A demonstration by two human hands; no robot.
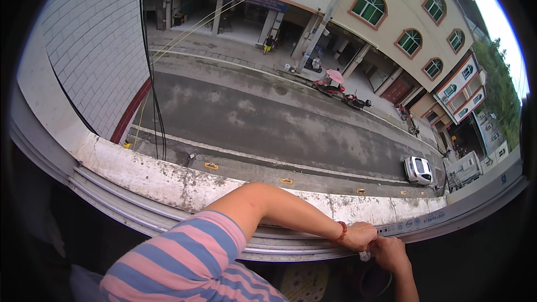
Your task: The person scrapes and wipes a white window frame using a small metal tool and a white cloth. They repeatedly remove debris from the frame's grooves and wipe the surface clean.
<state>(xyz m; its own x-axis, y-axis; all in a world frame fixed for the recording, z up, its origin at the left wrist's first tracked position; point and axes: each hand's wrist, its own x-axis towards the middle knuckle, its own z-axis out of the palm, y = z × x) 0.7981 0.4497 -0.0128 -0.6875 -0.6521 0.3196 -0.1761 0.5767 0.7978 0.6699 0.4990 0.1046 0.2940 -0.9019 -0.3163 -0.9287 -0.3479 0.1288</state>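
My left hand (358, 235), with a red bead bracelet (343, 231) at its wrist, is closed at the right part of a sliding-window track (310, 255). Against it, my right hand (391, 253) is closed too, the fingers of both meeting. A crumpled whitish cloth or tissue (365, 256) pokes out below where they meet. Most of it is hidden inside the hands. My left arm, in a pink and blue striped sleeve (176, 256), stretches across the window opening. Beside the hands rises the window's side frame (436, 218), bearing printed marks.
Outside the track runs a stained, cracked white ledge (201, 186), with a drop to the street (251, 113) beyond. Black cables (153, 92) hang at the left by a tiled wall (100, 50). Indoors, a dark round bucket-like container (375, 281) is below my hands. A white car (417, 170) is outside.
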